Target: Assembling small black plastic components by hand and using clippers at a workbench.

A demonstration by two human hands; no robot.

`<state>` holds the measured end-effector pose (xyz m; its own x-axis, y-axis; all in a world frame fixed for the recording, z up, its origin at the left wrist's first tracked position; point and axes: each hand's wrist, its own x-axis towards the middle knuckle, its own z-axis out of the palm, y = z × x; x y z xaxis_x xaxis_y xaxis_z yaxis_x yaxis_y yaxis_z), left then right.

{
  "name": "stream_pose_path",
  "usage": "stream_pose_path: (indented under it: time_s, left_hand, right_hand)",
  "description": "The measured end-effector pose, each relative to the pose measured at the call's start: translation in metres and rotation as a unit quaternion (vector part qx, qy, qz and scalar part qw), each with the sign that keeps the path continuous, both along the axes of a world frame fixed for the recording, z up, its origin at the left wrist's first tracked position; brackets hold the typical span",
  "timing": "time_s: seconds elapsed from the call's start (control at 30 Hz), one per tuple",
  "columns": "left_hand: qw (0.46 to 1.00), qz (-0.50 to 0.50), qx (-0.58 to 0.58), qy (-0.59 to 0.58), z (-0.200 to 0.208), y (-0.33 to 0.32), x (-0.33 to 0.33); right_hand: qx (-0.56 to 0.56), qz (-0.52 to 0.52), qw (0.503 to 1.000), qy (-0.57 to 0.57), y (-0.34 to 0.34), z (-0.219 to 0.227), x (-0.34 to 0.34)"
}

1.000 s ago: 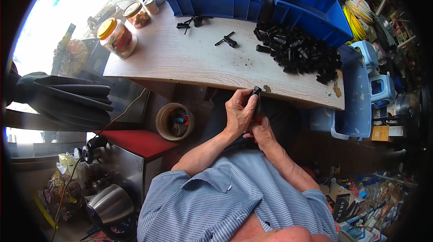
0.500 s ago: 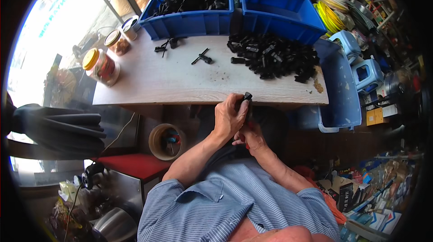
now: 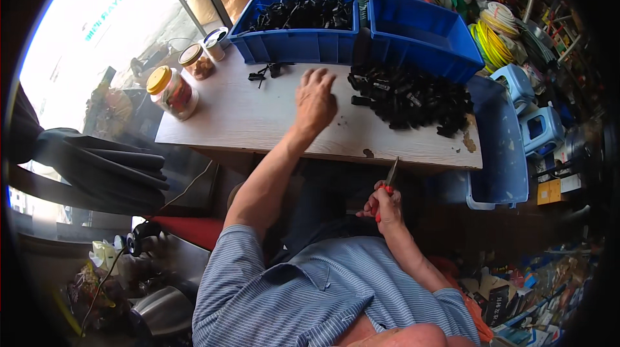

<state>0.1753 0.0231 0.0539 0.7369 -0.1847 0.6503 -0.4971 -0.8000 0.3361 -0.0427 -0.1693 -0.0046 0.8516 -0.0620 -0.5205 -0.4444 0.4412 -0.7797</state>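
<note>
My left hand (image 3: 316, 103) reaches over the middle of the table, palm down, with its fingers stretched and slightly apart; they are a little blurred. Whatever lies under the palm is hidden. Just in front of the table's near edge, my right hand (image 3: 386, 206) is closed around the red handles of pliers (image 3: 392, 171), whose narrow grey jaws point up toward the table. To the right of my left hand lies a heap of small black plastic parts (image 3: 413, 98). A few loose black parts (image 3: 261, 74) lie beyond it to the left.
Two blue bins (image 3: 294, 46) (image 3: 426, 56) stand along the far edge; the left one holds many black parts. Jars (image 3: 174, 94) stand on the left of the table (image 3: 226, 121). A big blue tub (image 3: 500, 166) and light blue stools (image 3: 541, 128) are at the right.
My left hand has left the right hand and moved forward over the table; the black part it held no longer shows there. My right hand has shifted right with the pliers. The view has shifted.
</note>
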Motion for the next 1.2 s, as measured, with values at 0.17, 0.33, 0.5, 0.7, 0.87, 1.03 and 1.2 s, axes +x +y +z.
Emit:
stream_pose_path:
  time_s: [0.17,0.33,0.5,0.7,0.87,1.03,1.2]
  left_hand:
    - [0.991,-0.012,0.101,0.083,-0.014,0.041,-0.005]
    - [0.99,-0.028,0.102,0.089,-0.012,0.047,-0.012]
    - [0.962,-0.147,-0.102,0.205,-0.023,0.027,-0.059]
    - [0.934,-0.287,-0.168,0.132,-0.02,-0.016,-0.152]
    - [0.936,-0.269,-0.164,0.159,-0.045,-0.022,-0.172]
    - [0.939,-0.259,-0.167,0.15,-0.056,-0.019,-0.174]
    - [0.936,-0.268,-0.167,0.158,-0.059,-0.018,-0.177]
  right_hand:
    - [0.007,0.024,1.0,-0.017,0.001,0.001,0.006]
    - [-0.002,0.036,0.999,-0.027,0.005,0.001,0.006]
    - [0.02,0.023,0.999,-0.027,0.006,0.01,0.01]
    - [0.072,0.028,0.993,-0.084,0.006,0.009,0.014]
    - [0.021,0.019,0.99,-0.137,0.003,-0.014,0.009]
    - [0.005,-0.002,0.994,-0.111,0.006,-0.019,0.007]
    - [-0.026,-0.013,0.993,-0.113,0.009,-0.02,0.004]
